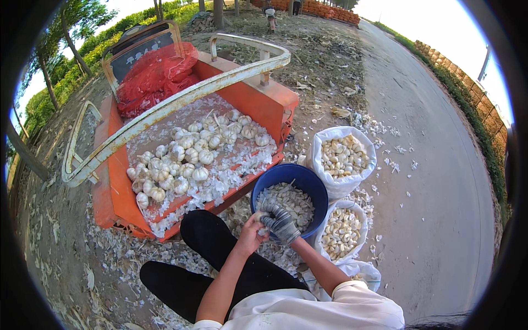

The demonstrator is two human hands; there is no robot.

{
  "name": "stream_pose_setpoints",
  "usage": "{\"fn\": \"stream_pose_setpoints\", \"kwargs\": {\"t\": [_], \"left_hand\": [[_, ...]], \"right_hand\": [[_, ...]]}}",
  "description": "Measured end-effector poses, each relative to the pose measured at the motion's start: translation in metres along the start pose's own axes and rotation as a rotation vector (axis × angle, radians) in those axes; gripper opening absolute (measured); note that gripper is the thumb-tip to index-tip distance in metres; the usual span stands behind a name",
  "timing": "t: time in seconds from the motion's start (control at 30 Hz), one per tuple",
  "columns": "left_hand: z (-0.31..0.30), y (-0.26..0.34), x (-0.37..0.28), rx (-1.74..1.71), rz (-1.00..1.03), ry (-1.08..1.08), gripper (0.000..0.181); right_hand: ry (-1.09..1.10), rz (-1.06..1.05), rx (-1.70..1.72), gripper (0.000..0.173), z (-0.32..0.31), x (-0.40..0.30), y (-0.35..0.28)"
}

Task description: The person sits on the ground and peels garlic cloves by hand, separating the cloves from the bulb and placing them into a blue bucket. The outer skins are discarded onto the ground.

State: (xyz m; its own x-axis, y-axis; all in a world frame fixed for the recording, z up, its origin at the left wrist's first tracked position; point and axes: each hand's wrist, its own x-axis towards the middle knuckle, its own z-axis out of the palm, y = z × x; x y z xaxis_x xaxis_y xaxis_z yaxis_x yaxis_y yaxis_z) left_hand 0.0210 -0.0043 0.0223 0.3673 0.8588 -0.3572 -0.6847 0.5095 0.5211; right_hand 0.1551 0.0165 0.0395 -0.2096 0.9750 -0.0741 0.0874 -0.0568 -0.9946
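Observation:
My bare left hand (252, 234) grips a pale garlic piece (259, 216), mostly hidden by fingers; whether it is a whole bulb or part of one, I cannot tell. My right hand (284, 225), in a grey striped work glove, closes on the same garlic from the other side. Both hands meet over the near left rim of a blue bucket (321, 198). Inside the bucket lie many loose garlic cloves (295, 200) with bits of skin. Left of the bucket, whole garlic bulbs (194, 148) are heaped on the orange cargo bed (119, 198) of a vehicle.
White sacks of cloves, one tall (344, 181) and one lower (342, 255), stand right of the bucket, with another sack (369, 274) nearer me. A rusty white rail (177, 103) arches over the bed. Red mesh bags (159, 78) lie behind. Garlic skins litter the ground; a road (429, 165) runs right.

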Motion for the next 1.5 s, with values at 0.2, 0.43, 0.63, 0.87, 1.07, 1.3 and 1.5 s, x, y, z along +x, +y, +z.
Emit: {"fn": "stream_pose_setpoints", "kwargs": {"t": [0.2, 0.43, 0.63, 0.87, 1.07, 1.3, 1.5], "left_hand": [[-0.006, -0.006, -0.006, 0.0, -0.053, 0.004, 0.026], [-0.005, -0.013, -0.005, 0.204, 0.079, -0.111, 0.04], [0.003, -0.033, 0.003, 0.999, 0.244, -0.163, 0.055], [0.012, -0.017, -0.018, 1.432, 0.576, -0.071, 0.054], [0.008, -0.02, -0.018, 1.542, 0.797, -0.048, 0.054], [0.016, -0.018, -0.025, 1.59, 0.774, 0.02, 0.055], [-0.012, -0.029, -0.001, 0.813, 0.449, 0.173, 0.048]], "right_hand": [[0.036, -0.241, -0.291, 0.016, 0.003, -0.003, 0.032], [0.649, -0.2, -0.625, 0.02, -0.123, -0.034, 0.088], [0.411, 0.177, -0.198, 0.026, -0.125, -0.049, 0.052], [0.023, 0.484, 0.571, 0.021, -0.029, -0.04, 0.013], [0.041, 0.499, 0.62, 0.02, -0.03, -0.038, 0.021], [0.053, 0.437, 0.565, 0.023, -0.016, -0.04, 0.048], [0.175, 0.195, 0.526, 0.024, -0.009, -0.038, 0.017]]}}
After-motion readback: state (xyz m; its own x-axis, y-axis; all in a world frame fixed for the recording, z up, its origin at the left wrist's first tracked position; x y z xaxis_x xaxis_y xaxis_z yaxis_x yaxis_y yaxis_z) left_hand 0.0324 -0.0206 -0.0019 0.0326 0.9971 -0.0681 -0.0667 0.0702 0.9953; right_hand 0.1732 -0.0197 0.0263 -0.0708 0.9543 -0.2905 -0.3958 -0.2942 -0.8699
